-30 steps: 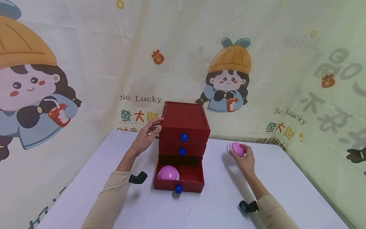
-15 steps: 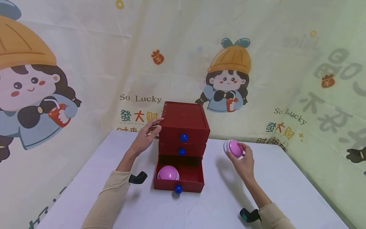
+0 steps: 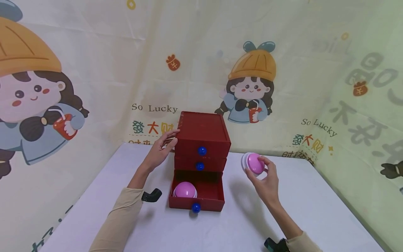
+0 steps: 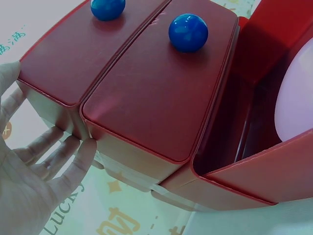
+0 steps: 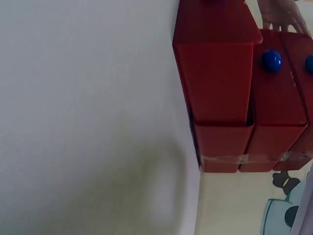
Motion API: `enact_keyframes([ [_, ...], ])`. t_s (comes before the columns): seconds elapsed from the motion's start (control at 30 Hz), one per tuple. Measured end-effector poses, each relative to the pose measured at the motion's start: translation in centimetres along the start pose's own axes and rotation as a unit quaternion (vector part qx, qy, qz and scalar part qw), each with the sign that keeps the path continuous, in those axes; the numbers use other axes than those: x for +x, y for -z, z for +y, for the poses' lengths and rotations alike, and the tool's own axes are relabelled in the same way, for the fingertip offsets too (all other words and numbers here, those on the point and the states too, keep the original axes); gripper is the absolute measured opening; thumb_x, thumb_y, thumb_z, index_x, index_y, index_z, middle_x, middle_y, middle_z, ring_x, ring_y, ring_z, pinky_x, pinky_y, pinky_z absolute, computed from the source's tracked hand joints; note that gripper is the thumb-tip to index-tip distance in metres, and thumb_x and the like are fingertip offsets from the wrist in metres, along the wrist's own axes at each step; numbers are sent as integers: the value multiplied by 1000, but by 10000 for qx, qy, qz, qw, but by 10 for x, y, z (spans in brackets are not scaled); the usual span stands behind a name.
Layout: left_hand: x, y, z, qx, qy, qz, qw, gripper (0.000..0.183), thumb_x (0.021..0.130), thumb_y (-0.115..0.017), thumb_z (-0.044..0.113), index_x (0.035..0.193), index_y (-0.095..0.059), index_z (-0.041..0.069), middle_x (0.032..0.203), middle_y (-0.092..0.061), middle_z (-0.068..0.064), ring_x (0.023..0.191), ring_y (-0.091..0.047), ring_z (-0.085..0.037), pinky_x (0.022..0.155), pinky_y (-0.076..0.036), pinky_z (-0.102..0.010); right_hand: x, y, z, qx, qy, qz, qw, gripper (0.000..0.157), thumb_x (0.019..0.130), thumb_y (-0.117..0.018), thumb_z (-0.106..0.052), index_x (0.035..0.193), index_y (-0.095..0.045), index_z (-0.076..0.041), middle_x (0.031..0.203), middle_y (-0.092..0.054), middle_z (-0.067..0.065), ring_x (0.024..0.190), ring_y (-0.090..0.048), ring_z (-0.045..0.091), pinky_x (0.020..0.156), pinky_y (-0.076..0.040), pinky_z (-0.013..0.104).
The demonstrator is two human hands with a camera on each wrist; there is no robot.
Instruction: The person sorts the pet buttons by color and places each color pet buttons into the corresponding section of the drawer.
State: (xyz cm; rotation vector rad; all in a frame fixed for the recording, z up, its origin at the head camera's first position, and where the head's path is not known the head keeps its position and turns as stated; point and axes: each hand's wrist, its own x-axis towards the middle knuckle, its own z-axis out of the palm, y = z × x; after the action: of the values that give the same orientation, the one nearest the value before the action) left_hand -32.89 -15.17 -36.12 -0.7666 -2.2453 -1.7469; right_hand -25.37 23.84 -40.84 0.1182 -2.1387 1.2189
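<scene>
A dark red box of stacked drawers [image 3: 203, 131] with blue knobs stands on the table. Its bottom drawer [image 3: 211, 204] is pulled out and holds a round pink dome with a white rim [image 3: 185, 190] on its left side. My left hand [image 3: 158, 150] rests against the box's left side, fingers extended; the left wrist view shows the fingertips [image 4: 88, 147] at the upper drawers' side. Right of the box, my right hand [image 3: 267, 180] pinches a second pink dome with a white base [image 3: 255, 164] between thumb and fingers, raised over the table.
A white cloth covers the table [image 3: 245, 224], and a printed curtain [image 3: 195, 80] hangs close behind the box. The upper two drawers, with blue knobs [image 3: 202, 151], are closed. Black wrist cameras [image 3: 151, 195] sit at both cuffs.
My right hand has moved left and slightly nearer with the pink dome, toward the box. The left hand, box and drawer have stayed where they were.
</scene>
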Motion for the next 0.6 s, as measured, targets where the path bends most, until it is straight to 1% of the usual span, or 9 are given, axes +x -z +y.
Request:
enact_keyframes([
  [0.13, 1, 0, -1, 5, -6, -4, 10000, 48, 107, -54, 29, 154, -45, 22, 150, -50, -9, 132, -52, -31, 97, -55, -52, -4, 0, -8, -57, 557, 44, 9984, 71, 78, -88, -5, 139, -52, -4, 141, -53, 12, 128, -49, 23, 95, -39, 8],
  [0.23, 1, 0, -1, 15, -12, -2, 10000, 48, 107, -54, 29, 154, -45, 21, 150, -50, -9, 131, -53, -31, 97, -55, -50, -7, 0, -13, -221, 1089, 87, 9938, 71, 75, -88, -1, 137, -53, -3, 143, -52, 14, 130, -49, 27, 99, -38, 5],
  [0.33, 1, 0, 0, 3, 1, 5, 10000, 48, 107, -54, 29, 153, -45, 22, 149, -51, -9, 130, -53, -31, 96, -55, -49, -10, -2, -17, -341, 1502, 117, 9880, 72, 72, -88, 2, 136, -55, -1, 145, -51, 17, 132, -48, 31, 101, -37, 5],
  [0.4, 0, 0, 0, -7, 19, 5, 10000, 48, 107, -54, 29, 153, -45, 22, 149, -51, -9, 130, -54, -31, 96, -56, -48, -12, -3, -20, -370, 1667, 100, 9853, 73, 71, -89, 3, 136, -55, -1, 146, -51, 18, 133, -48, 33, 101, -37, 5],
  [0.5, 0, 0, -1, -18, 35, 5, 10000, 48, 107, -54, 29, 154, -45, 22, 150, -51, -9, 130, -53, -31, 96, -56, -47, -16, -4, -26, -304, 1783, 2, 9835, 74, 70, -89, 3, 136, -55, -2, 147, -50, 18, 133, -48, 33, 100, -39, 7],
  [0.6, 1, 0, -1, -18, 26, 5, 10000, 48, 107, -54, 29, 154, -44, 22, 150, -50, -9, 131, -53, -31, 96, -55, -48, -21, -7, -32, -249, 1874, -127, 9819, 76, 69, -90, 3, 136, -56, -3, 147, -49, 19, 133, -48, 32, 99, -41, 8],
])
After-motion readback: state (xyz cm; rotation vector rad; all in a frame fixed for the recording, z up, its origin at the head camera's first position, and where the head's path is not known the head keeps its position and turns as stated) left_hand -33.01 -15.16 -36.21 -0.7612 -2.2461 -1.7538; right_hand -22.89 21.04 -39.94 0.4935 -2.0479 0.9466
